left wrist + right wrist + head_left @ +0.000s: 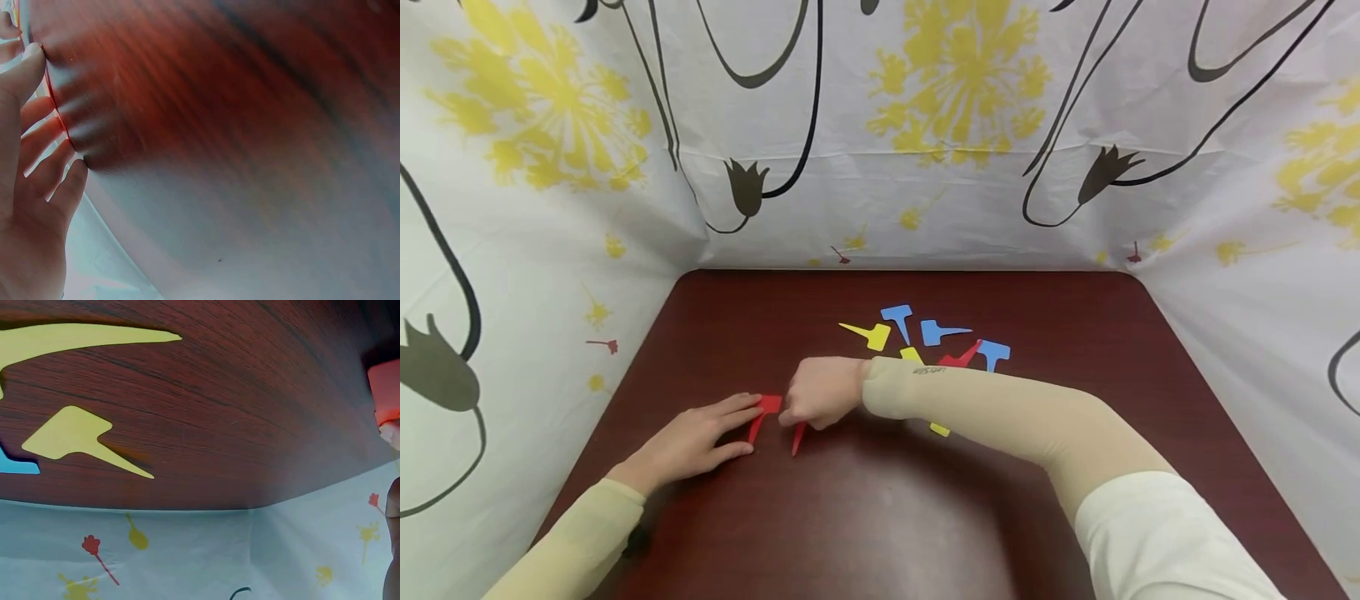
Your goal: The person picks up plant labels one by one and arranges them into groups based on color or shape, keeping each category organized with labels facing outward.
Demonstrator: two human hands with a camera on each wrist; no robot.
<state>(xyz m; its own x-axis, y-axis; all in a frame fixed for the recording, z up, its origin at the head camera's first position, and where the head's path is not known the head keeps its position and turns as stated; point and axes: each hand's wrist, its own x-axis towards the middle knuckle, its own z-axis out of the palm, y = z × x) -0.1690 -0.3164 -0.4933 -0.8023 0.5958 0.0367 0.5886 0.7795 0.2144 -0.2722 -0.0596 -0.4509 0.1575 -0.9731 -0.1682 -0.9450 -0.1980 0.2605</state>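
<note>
Left of the frame's centre, a flat, red T-shaped marker, apparently plastic (770, 404), lies on the dark reddish-brown wooden surface (880, 525), its stem slanting to the lower left. The left hand (700, 435) is nearer, its fingers extended with tips resting on the marker's head; the thumb lies by the stem's tip. Just to the right, the right hand (826, 392) pinches a second red T-shaped marker (798, 438), its stem pointing down the frame, nearly parallel to the first. The hands are close but apart. Blue T-shaped markers (897, 314) and yellow ones (877, 337) lie farther up and right.
</note>
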